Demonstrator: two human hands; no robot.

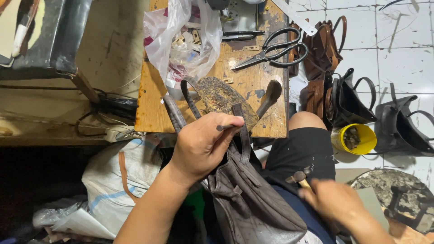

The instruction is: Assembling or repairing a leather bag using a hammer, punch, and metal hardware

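Observation:
My left hand (201,147) pinches a short dark metal punch (224,128) and presses its tip against a strap (242,135) of a grey-brown textured handbag (253,203). The bag lies across my lap, and its straps reach up onto a rusty metal block (221,95) at the front edge of the wooden table (153,108). My right hand (334,201) is blurred at the lower right and grips a wooden-handled hammer (298,176), whose head hangs above my thigh, apart from the punch.
Large black scissors (275,47) and a clear plastic bag of small metal fittings (181,40) lie on the table. A wooden-handled tool (270,96) rests beside the block. Brown bags (321,49), black bags (350,99) and a yellow cup (357,139) stand on the tiled floor at right. A white sack (113,176) sits at left.

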